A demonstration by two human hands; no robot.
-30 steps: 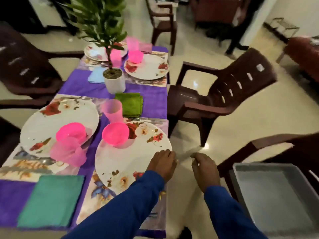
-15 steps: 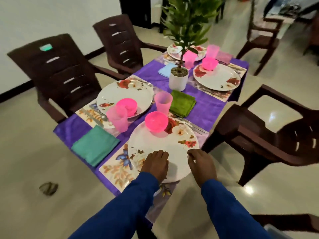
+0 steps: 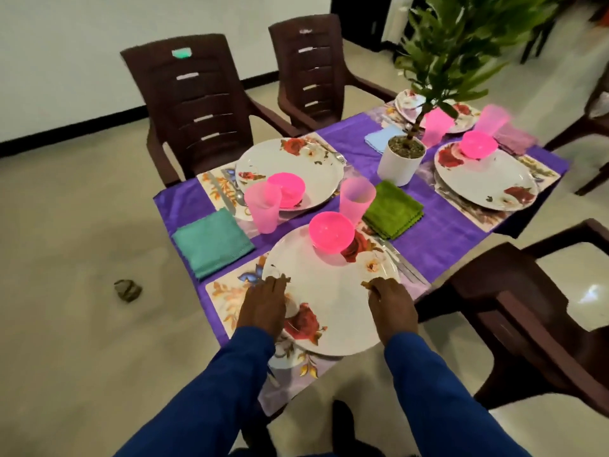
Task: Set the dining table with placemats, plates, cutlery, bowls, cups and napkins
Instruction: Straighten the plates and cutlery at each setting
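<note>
Far left, on the floor, we see a small dark scrap [image 3: 128,290]. Two brown chairs [image 3: 194,103] stand behind the table's far-left edge. The table wears a purple cloth [image 3: 438,239].

Left end of the table: teal napkin [image 3: 212,242] flat on the cloth, just beside a floral placemat [image 3: 227,300]. Behind it sits a second plate [image 3: 290,169] carrying a pink bowl [image 3: 286,189], with a pink cup [image 3: 262,207] at its near-left rim.

Our left hand [image 3: 262,306] lies on the left rim of the near plate [image 3: 329,291], fingers extended and close together, flat on the edge; whether the thumb hooks under we cannot tell. The plate sits on the placemat at the near table edge, a pink bowl [image 3: 331,230] on its far side. A second pink cup [image 3: 357,199] stands just behind that bowl.

Our right hand [image 3: 390,303] rests on the plate's right rim, fingers extended forward, grip underneath not visible. Cutlery [image 3: 400,263] lies just right of the plate. A green napkin [image 3: 392,209] is beyond it.

Further right: white potted plant [image 3: 400,159], then a third plate [image 3: 484,179] with a pink bowl [image 3: 478,145]. A dark chair [image 3: 527,311] stands at the right.
</note>
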